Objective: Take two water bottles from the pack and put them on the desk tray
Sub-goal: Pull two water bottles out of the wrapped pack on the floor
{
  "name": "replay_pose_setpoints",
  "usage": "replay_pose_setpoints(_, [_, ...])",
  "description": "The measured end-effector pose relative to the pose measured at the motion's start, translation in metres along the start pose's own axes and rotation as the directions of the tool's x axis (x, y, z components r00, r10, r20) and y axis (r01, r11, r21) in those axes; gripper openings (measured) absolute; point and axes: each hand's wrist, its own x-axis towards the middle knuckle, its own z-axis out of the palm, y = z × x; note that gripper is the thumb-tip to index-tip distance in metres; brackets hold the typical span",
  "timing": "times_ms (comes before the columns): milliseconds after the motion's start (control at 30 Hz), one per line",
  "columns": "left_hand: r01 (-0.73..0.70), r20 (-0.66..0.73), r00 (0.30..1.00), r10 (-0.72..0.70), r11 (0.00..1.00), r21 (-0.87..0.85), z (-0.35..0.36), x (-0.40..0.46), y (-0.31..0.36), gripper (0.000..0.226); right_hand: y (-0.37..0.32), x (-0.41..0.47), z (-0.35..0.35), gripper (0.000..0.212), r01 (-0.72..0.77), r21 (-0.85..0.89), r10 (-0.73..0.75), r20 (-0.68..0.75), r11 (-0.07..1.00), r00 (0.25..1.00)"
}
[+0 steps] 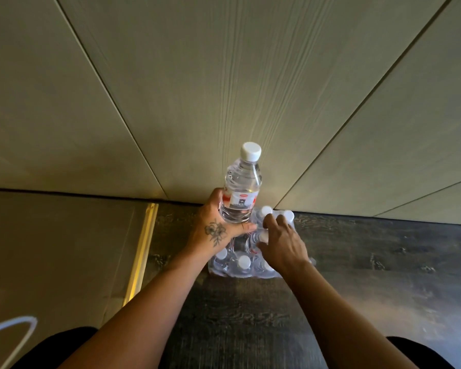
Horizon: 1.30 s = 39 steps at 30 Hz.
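A plastic-wrapped pack of water bottles (pixel 240 265) sits on the dark wood floor against the wall. My left hand (pixel 218 230) grips the lower part of one clear water bottle (pixel 241 187) with a white cap, held upright above the pack. My right hand (pixel 282 243) rests on the pack with fingers spread over the top of another bottle (pixel 261 237); whether it grips that bottle cannot be told. The desk tray is not in view.
Pale wood-grain wall panels (pixel 224 89) rise right behind the pack. A brass floor strip (pixel 141 251) runs at the left beside a lighter floor area. My dark-clothed knees show at the bottom corners.
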Motion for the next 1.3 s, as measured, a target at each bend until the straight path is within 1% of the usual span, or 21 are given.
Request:
replay_pose_setpoints(67, [-0.003,0.013,1.000,0.003,1.000,0.017,0.000,-0.001,0.001,0.085,0.002,0.000,0.007,0.056,0.009,-0.002,-0.009,0.008,1.000,1.000])
replay_pose_setpoints(167, [-0.002,0.025,1.000,0.001,1.000,0.029,-0.001,-0.003,-0.001,0.083,0.003,0.000,0.009,0.041,0.038,-0.022,-0.038,-0.029,0.999,0.999])
replay_pose_setpoints(267, [0.000,0.039,0.999,-0.001,1.000,0.009,-0.001,-0.002,-0.004,0.083,0.000,0.000,-0.007,0.030,-0.005,0.041,0.008,-0.072,0.999,0.997])
replay_pose_setpoints(367, [-0.003,0.051,0.999,0.003,1.000,-0.005,-0.003,-0.001,-0.005,0.080,-0.015,-0.006,-0.041,0.028,0.030,0.050,-0.023,-0.128,0.998,0.991])
replay_pose_setpoints(500, [0.004,0.064,0.998,-0.002,0.999,-0.032,-0.003,-0.001,-0.005,0.070,-0.032,-0.021,-0.107,0.026,0.088,0.091,-0.059,-0.279,0.992,0.958])
replay_pose_setpoints(600, [0.005,0.082,0.997,0.000,0.999,-0.054,-0.001,0.000,-0.006,0.075,-0.034,-0.032,-0.155,0.022,0.112,0.127,-0.056,-0.380,0.986,0.923])
replay_pose_setpoints(700, [0.048,0.105,0.994,-0.039,0.995,-0.088,-0.003,0.000,-0.006,0.079,-0.035,-0.038,-0.182,0.020,0.152,0.141,-0.076,-0.437,0.978,0.896])
replay_pose_setpoints(833, [0.062,0.124,0.991,-0.049,0.992,-0.110,-0.006,-0.001,-0.001,0.083,-0.036,-0.035,-0.182,0.022,0.183,0.097,-0.120,-0.455,0.978,0.883])
replay_pose_setpoints(967, [0.090,0.168,0.984,-0.062,0.982,-0.165,-0.005,-0.002,0.007,0.093,-0.032,-0.028,-0.170,0.027,0.184,0.099,-0.128,-0.407,0.978,0.904])
replay_pose_setpoints(1033, [0.109,0.195,0.978,-0.071,0.975,-0.195,-0.002,-0.001,0.009,0.100,-0.027,-0.025,-0.168,0.030,0.210,0.127,-0.141,-0.411,0.969,0.901])
replay_pose_setpoints(1133, [0.123,0.229,0.971,-0.070,0.967,-0.223,0.000,-0.001,0.015,0.107,-0.020,-0.021,-0.163,0.035,0.260,0.220,-0.147,-0.427,0.940,0.892])
replay_pose_setpoints(1200, [0.123,0.241,0.968,-0.069,0.968,-0.219,0.000,-0.001,0.018,0.106,-0.016,-0.020,-0.157,0.034,0.301,0.252,-0.169,-0.437,0.920,0.884])
replay_pose_setpoints(1300, [0.128,0.262,0.962,-0.074,0.972,-0.195,-0.002,-0.001,0.021,0.090,-0.011,-0.015,-0.145,0.034,0.329,0.342,-0.165,-0.430,0.880,0.888])
